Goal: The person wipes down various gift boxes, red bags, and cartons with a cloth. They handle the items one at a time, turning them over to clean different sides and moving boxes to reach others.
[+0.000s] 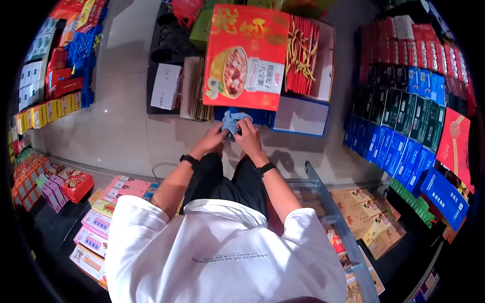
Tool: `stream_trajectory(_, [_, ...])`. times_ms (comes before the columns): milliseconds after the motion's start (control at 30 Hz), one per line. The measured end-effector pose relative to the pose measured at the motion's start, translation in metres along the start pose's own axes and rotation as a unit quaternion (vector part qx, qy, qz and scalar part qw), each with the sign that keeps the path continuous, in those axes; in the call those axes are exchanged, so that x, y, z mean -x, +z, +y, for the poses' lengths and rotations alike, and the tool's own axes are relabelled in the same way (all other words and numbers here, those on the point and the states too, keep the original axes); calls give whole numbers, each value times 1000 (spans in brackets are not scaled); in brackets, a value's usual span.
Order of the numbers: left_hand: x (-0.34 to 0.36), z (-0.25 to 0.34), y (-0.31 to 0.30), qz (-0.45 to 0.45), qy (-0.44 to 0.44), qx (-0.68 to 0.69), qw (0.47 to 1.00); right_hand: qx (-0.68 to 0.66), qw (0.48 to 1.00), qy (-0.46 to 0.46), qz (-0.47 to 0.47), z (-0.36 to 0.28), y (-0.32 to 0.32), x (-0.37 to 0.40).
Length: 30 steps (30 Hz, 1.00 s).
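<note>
Evidently, in the head view, the step in hand is a small 2-handed one: working a crumpled light blue cloth [235, 120] between the fingers, near the centre of the frame. The left hand [214, 137] comes in from the lower left, its fingers curled and bunched at the cloth's near left edge. The right hand [248, 136] comes in from the lower right with bent fingers pinching the cloth's right side. Both hands thus seem to grip the same piece. The cloth is small and partly covered by the fingers, so it may be some other soft item, and how it is folded between the fingertips cannot be told.

Just above the cloth, in the upper middle of the frame, lies a big red box [247, 55] printed with a bowl. To its right, an uncovered carton [326, 65] is packed with red items with gold cords [302, 53]; below that carton sits a blue-edged box [299, 117] with a pale face. A white box [165, 87] is left of the red box, and pale floor [124, 129] spreads over the left middle of the frame.

As a judgement, the next move calls for steady fingers on both sides of the cloth and light, even tension, since a soft piece bunches easily. It also calls for minding the red box's lower edge, which is near the fingertips.
</note>
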<state>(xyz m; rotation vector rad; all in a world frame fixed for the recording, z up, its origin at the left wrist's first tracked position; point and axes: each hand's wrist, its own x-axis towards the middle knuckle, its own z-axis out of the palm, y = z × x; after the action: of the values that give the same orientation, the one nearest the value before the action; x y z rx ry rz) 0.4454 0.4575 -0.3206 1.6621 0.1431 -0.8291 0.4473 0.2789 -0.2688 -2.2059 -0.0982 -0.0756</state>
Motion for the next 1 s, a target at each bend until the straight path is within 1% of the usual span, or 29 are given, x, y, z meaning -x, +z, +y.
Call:
stream_trajectory(33, [5,22,0,67,36,-1,997,-5,1000,-15,3,-7,1,-14])
stream_trajectory(67, [10,44,2,131,72,-2,989,-9,1000,-6,-7,-12,0,-29])
stream_trajectory(100, [12,75,1,182,17,-70,981,-15,1000,-8,-7,-15,1,-45])
stream_trajectory(133, [0,79,-3,183,29,-69,980,-20,1000,-11,-7,-12,3,-60])
stream_trajectory(167, [-14,82,-7,273,114,-139,945,-20,999,-28,-3,-6,7,-77])
stream_trajectory(200, [-26,82,-12,357,192,-206,891,-21,999,-40,0,6,14,-89])
stream_trajectory(267, [-47,98,-25,286,284,-202,893,1,1000,-30,2,13,12,-107])
stream_trajectory(300, [-56,100,-26,217,283,-241,903,9,1000,-1,23,9,4,-102])
stream_trajectory(333, [-69,94,-20,213,308,-322,869,18,999,14,49,12,-3,-113])
stream_trajectory(367, [-79,89,-11,213,277,-333,876,12,997,74,22,12,-15,-112])
stream_trajectory(400, [-75,99,7,210,242,-342,883,14,997,72,25,16,-22,-104])
stream_trajectory(467, [-84,90,36,229,271,-354,865,133,988,68,28,23,-32,-76])
stream_trajectory(500, [-88,82,49,214,288,-359,861,136,988,67,14,33,-34,-62])
stream_trajectory(533, [-76,93,63,191,237,-373,876,138,988,67,0,46,-36,-48])
stream_trajectory(567, [-72,94,67,182,219,-386,877,130,987,89,-25,51,-41,-41])
stream_trajectory(600, [-74,97,68,173,203,-401,876,126,987,88,-39,46,-49,-42])
stream_trajectory(633, [-78,99,60,172,208,-410,871,119,988,82,-45,43,-52,-51])
stream_trajectory(667, [-86,103,48,172,213,-416,867,112,990,76,-50,39,-53,-60])
stream_trajectory(700, [-101,104,35,201,236,-424,851,109,990,75,-42,35,-53,-73])
stream_trajectory(733, [-110,120,24,229,258,-432,833,100,993,38,-54,32,-51,-92])
stream_trajectory(767, [-121,135,11,238,216,-442,837,91,994,4,-65,30,-49,-109])
stream_trajectory(800, [-151,124,-12,229,189,-514,804,86,995,9,-58,28,-50,-122])
stream_trajectory(867, [-167,166,-37,281,226,-410,837,103,986,0,-128,25,-47,-138])
stream_trajectory(900, [-183,173,-32,269,243,-416,834,158,985,-30,-58,38,-28,-135])
stream_trajectory(933, [-200,175,-21,326,183,-457,807,181,983,-1,7,34,-26,-131])
stream_trajectory(967, [-200,164,-10,383,101,-490,777,165,986,19,12,33,-29,-126])
stream_trajectory(1000, [-202,155,6,323,115,-514,787,151,988,39,11,31,-36,-116])
